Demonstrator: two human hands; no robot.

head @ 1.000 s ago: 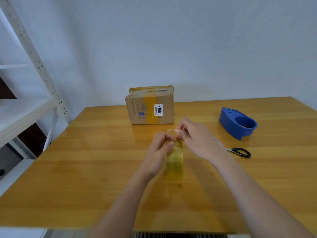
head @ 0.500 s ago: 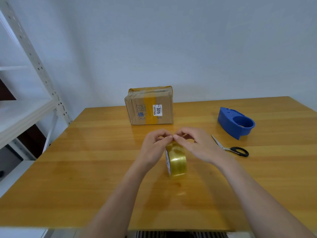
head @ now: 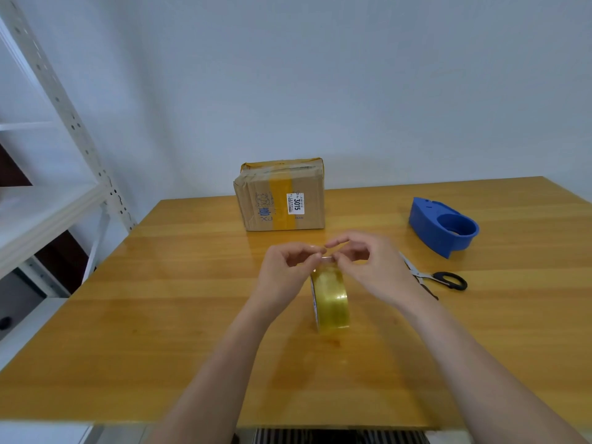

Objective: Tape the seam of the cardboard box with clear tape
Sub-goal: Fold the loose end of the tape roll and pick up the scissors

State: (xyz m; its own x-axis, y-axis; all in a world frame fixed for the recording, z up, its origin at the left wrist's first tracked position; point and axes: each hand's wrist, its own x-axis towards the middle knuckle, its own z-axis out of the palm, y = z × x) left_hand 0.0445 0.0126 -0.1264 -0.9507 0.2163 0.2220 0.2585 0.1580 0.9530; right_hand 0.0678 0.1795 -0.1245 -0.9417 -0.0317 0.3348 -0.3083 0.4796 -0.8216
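A roll of clear, yellowish tape [head: 330, 299] stands on edge on the wooden table [head: 160, 315], near the middle. My left hand [head: 285, 274] and my right hand [head: 371, 267] meet over the top of the roll, fingertips pinching at its upper edge where the tape end shows. The cardboard box [head: 282, 195] sits farther back, against the wall, with a yellowish tape strip down its front and a white label reading 3015. Both hands are apart from the box.
A blue tape dispenser [head: 443, 225] lies at the right rear of the table. Black-handled scissors [head: 435, 277] lie just right of my right hand. A white metal shelf rack [head: 48, 200] stands at the left.
The roll went from hanging between my fingers to standing on the table. My hands have stayed at its top edge, with the right fingers now spread slightly.
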